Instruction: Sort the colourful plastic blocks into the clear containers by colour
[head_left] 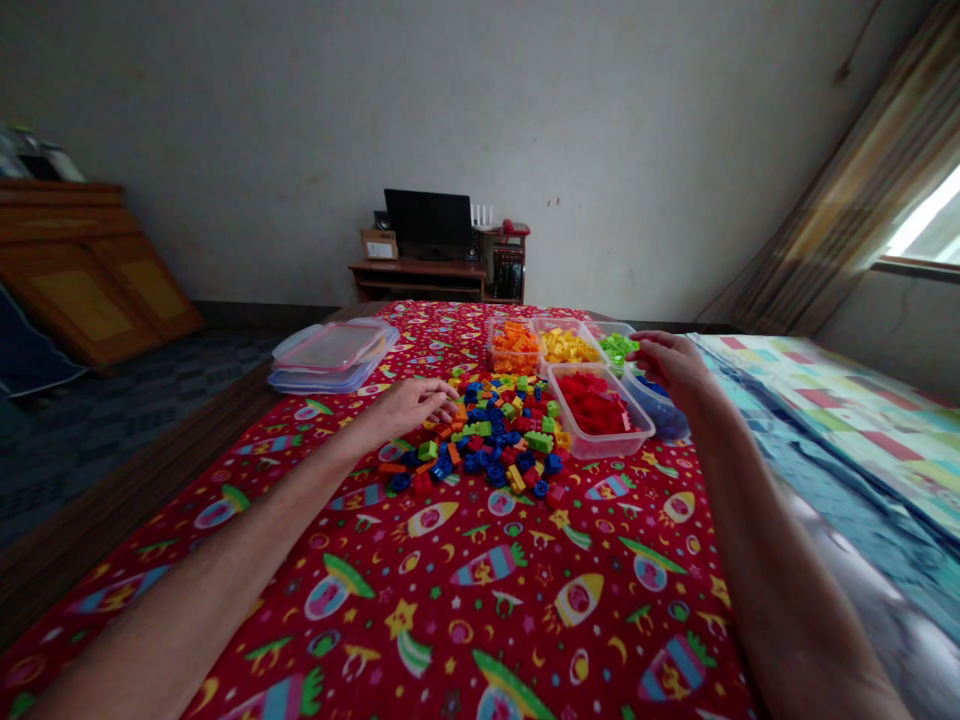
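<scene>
My left hand (417, 406) hovers at the left edge of a loose pile of toy building blocks (495, 432) in blue, green, red, orange and yellow. Its fingers are loosely bent and apart, and no block shows in them. Over the far right bins, my right hand (670, 362) has its thumb and fingertips close together; whether a block is between them cannot be made out. Below it stands a tub of blue blocks (660, 410), partly covered by the hand. Just left of its fingertips are green blocks (616, 347) in a clear bin.
Clear bins hold red blocks (595, 403), yellow blocks (570, 346) and orange blocks (516, 340). Stacked plastic lids (334, 355) lie at the left on the red patterned cloth (480, 570). A bed (847, 400) adjoins on the right; a desk with a monitor (427, 222) stands behind.
</scene>
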